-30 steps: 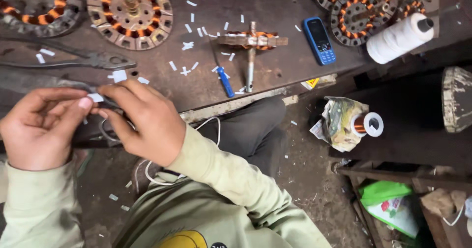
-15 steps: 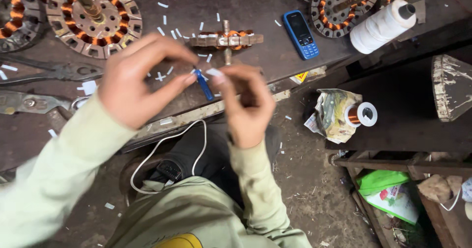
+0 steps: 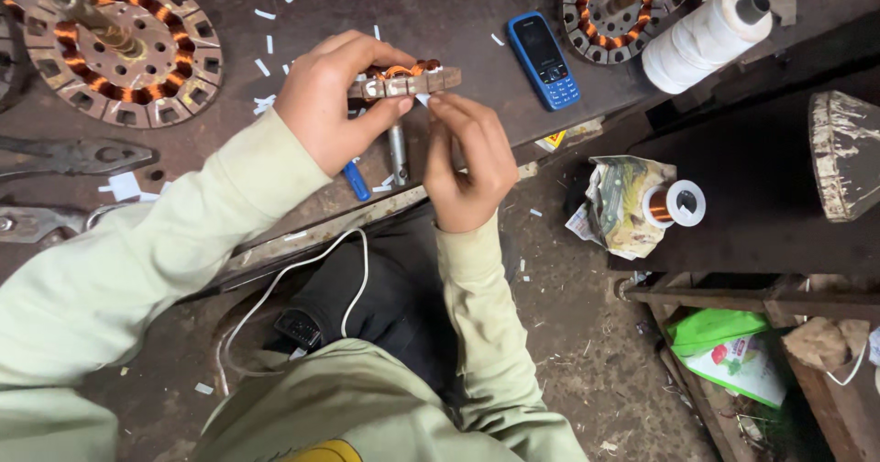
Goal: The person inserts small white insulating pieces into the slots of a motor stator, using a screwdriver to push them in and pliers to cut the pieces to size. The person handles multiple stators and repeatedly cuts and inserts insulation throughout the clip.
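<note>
Both our hands have come down onto the small wound stator [image 3: 403, 79] since half a second ago. Our left hand [image 3: 328, 104] has its fingers closed around it, holding it just over the worktop [image 3: 440, 13]. Our right hand [image 3: 467, 155] pinches a white paper slip [image 3: 423, 100] against its lower edge, near the blue phone [image 3: 544, 60].

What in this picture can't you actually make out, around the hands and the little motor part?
- Small wound stator, head view: its middle is hidden by the left hand.
- White slip at the right hand: too small to tell, fingers cover it.
- Blue-handled tool: its tip lies under the left hand.
- Large stator: cut off by the top edge.
</note>
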